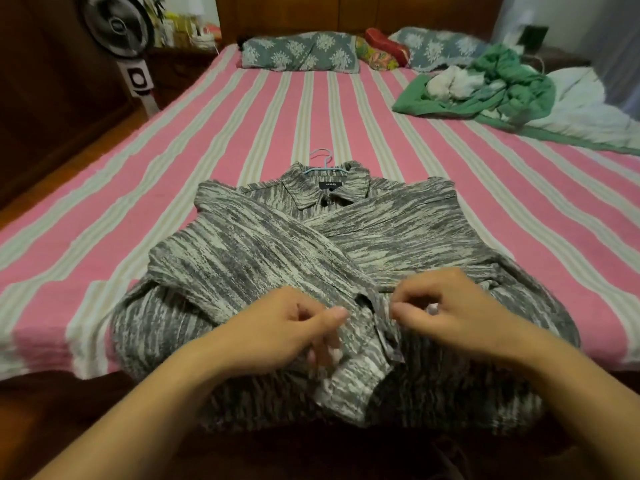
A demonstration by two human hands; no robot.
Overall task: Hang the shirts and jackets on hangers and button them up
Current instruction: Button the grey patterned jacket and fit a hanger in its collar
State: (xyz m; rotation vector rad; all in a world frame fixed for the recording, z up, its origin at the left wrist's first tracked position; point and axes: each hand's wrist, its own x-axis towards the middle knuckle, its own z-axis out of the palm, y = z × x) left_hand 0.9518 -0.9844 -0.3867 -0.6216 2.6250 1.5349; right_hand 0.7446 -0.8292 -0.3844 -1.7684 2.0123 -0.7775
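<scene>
At lower centre, your left hand point(291, 327) and right hand point(446, 306) are each pinching the grey streaked shirt point(263, 251) placket, aligning a button; its hanger point(323, 164) is already inside the collar.

The shirt point(263, 258) is a matt, ribbed cloth with grey and white streaks. Its hanger point(323, 165) looks like smooth pale blue plastic. The striped bedsheet point(263, 112) is matt woven cloth, and the headboard point(346, 12) is glossy dark wood.

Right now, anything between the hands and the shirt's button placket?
Yes. The shirt's two sleeves are folded crosswise over its front, covering the placket above both hands. Left hand and right hand pinch fabric near the hem.
</scene>
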